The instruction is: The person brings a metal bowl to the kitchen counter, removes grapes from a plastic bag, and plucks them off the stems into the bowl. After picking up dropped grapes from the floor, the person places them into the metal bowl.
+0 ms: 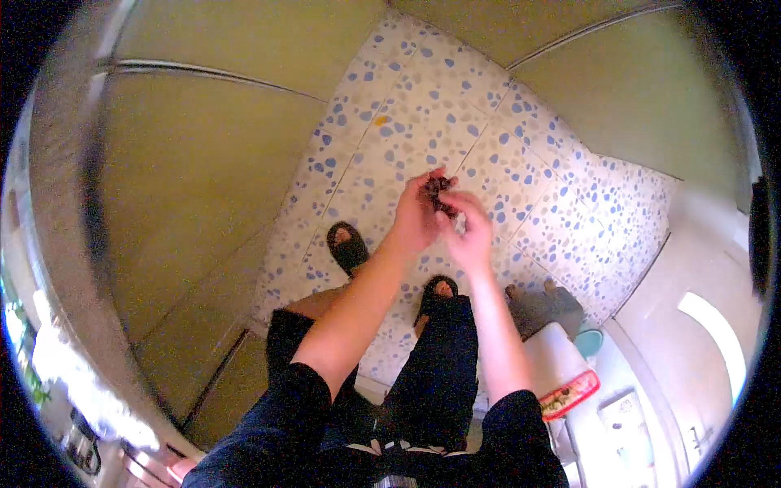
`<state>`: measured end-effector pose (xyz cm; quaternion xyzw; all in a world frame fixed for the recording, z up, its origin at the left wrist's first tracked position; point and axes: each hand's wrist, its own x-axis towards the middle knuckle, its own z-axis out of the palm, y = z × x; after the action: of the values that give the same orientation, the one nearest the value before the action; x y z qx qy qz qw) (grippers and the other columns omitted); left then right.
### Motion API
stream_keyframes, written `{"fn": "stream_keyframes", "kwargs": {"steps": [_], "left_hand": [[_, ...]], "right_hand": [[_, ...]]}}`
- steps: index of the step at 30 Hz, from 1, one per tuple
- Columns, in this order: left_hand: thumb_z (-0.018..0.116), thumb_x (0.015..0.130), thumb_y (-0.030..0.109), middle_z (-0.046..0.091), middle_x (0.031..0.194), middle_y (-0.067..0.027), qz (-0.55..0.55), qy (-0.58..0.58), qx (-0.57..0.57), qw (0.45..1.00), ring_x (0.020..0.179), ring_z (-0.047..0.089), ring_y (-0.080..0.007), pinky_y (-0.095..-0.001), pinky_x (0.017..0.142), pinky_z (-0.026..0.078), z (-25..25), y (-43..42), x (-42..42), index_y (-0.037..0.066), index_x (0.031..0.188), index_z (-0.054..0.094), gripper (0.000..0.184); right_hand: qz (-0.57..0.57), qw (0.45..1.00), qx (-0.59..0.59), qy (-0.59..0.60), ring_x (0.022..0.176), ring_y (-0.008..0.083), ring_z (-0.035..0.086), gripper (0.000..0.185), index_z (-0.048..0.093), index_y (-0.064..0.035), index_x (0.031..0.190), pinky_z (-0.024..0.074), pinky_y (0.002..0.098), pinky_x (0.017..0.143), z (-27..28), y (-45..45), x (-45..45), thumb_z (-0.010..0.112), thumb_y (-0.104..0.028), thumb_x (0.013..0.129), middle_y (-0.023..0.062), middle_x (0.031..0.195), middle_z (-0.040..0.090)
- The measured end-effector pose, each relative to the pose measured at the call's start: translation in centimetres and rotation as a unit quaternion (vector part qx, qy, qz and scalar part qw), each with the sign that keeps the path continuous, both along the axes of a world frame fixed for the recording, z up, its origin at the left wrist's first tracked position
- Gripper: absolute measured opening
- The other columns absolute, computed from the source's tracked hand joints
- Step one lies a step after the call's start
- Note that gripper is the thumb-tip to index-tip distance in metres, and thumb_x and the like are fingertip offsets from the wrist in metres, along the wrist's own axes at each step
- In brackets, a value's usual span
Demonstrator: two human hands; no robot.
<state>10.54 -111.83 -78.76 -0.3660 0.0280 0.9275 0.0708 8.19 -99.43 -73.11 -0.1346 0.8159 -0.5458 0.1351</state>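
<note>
A small dark, reddish-brown clump [438,190] is held up in front of me over the floor; its exact kind cannot be made out. The fingers of my left hand [416,213] curl around it from the left. My right hand [470,229] meets it from the other side, with thumb and fingers pressed against the clump. Both hands are close together, and the fingers partly cover what they hold.
Below lies a speckled floor [423,98] with blue and grey spots and a small yellow bit [380,120]. Olive-coloured panels [220,146] rise around it. At lower right are a red-rimmed container [571,394], a teal round item [588,342] and a grey object [549,313].
</note>
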Motion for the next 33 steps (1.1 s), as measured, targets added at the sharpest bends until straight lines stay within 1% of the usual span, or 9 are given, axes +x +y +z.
{"fn": "stream_keyframes", "kwargs": {"steps": [2,4,9,10,15,17,25,28,33], "left_hand": [[0.057,0.095,0.030,0.067,0.118,-0.0130,-0.024,-0.020,-0.083,0.996,0.108,0.062,-0.0268,-0.0423,0.098,0.051,6.7,0.8,2.0,0.007,0.123,0.062,0.036],[0.055,0.097,0.028,0.065,0.123,-0.0135,-0.025,-0.010,-0.056,0.998,0.112,0.061,-0.0263,-0.0406,0.101,0.048,12.0,1.3,4.4,0.007,0.126,0.061,0.036],[0.049,0.101,0.028,0.064,0.125,-0.0124,-0.021,-0.014,-0.031,0.999,0.113,0.061,-0.0257,-0.0437,0.100,0.050,29.3,1.4,11.5,0.010,0.128,0.061,0.034],[0.051,0.101,0.028,0.065,0.123,-0.0108,-0.018,-0.035,-0.033,0.999,0.111,0.062,-0.0265,-0.0444,0.099,0.051,32.4,1.2,13.2,0.011,0.128,0.061,0.034],[0.054,0.100,0.032,0.067,0.118,-0.0057,0.058,0.028,-0.057,0.996,0.100,0.068,-0.0210,-0.0393,0.082,0.054,45.1,-0.8,24.0,0.015,0.124,0.063,0.031],[0.054,0.100,0.032,0.068,0.116,-0.0058,0.100,-0.013,-0.091,0.991,0.095,0.069,-0.0216,-0.0384,0.081,0.054,49.4,-2.3,27.4,0.015,0.125,0.062,0.031],[0.055,0.099,0.030,0.069,0.113,-0.0073,0.340,-0.074,-0.176,0.921,0.090,0.066,-0.0215,-0.0396,0.079,0.056,58.9,-8.4,43.7,0.013,0.126,0.061,0.032],[0.054,0.100,0.024,0.067,0.112,-0.0081,0.438,-0.074,-0.233,0.865,0.088,0.066,-0.0212,-0.0391,0.080,0.057,61.6,-11.9,50.2,0.012,0.129,0.058,0.032],[0.054,0.100,0.018,0.064,0.109,-0.0039,0.478,-0.206,-0.343,0.782,0.083,0.066,-0.0151,-0.0312,0.072,0.057,63.9,-20.1,60.1,0.010,0.127,0.058,0.028]], "right_hand": [[-0.006,1.000,-0.018,0.012,0.100,0.0209,0.066,0.022,0.069,-0.0001,0.106,0.0535,0.0294,0.085,5.5,0.4,2.6,0.069,0.008,0.086,0.0121,0.110,0.068],[-0.009,0.998,-0.001,0.056,0.097,0.0211,0.066,0.019,0.070,0.0002,0.103,0.0531,0.0299,0.085,11.8,0.8,4.9,0.068,0.008,0.086,0.0122,0.108,0.067],[-0.016,0.996,-0.085,-0.019,0.094,0.0187,0.066,0.018,0.069,0.0014,0.101,0.0549,0.0305,0.084,27.0,1.0,10.0,0.072,0.008,0.085,0.0102,0.105,0.065],[-0.016,0.988,-0.111,-0.109,0.095,0.0173,0.066,0.018,0.069,0.0022,0.102,0.0555,0.0293,0.086,29.9,1.0,11.1,0.072,0.008,0.086,0.0095,0.106,0.065],[0.126,0.961,-0.146,-0.197,0.094,0.0162,0.068,0.016,0.068,0.0046,0.102,0.0569,0.0280,0.086,39.8,-0.2,15.6,0.068,0.012,0.088,0.0079,0.105,0.064],[0.208,0.947,-0.139,-0.202,0.093,0.0159,0.068,0.016,0.068,0.0048,0.103,0.0569,0.0276,0.085,42.4,-1.5,17.1,0.068,0.011,0.088,0.0079,0.103,0.065],[0.422,0.878,-0.111,-0.195,0.083,0.0150,0.070,0.011,0.070,0.0042,0.101,0.0563,0.0264,0.075,50.5,-9.8,26.3,0.068,0.005,0.090,0.0085,0.094,0.069],[0.495,0.858,-0.083,-0.114,0.082,0.0146,0.070,0.012,0.070,0.0031,0.101,0.0561,0.0265,0.074,53.1,-14.4,30.3,0.066,0.005,0.089,0.0087,0.093,0.068],[0.580,0.805,-0.080,-0.089,0.084,0.0133,0.069,0.020,0.069,0.0014,0.107,0.0550,0.0249,0.076,54.4,-23.0,37.7,0.062,0.009,0.090,0.0069,0.097,0.067]]}}
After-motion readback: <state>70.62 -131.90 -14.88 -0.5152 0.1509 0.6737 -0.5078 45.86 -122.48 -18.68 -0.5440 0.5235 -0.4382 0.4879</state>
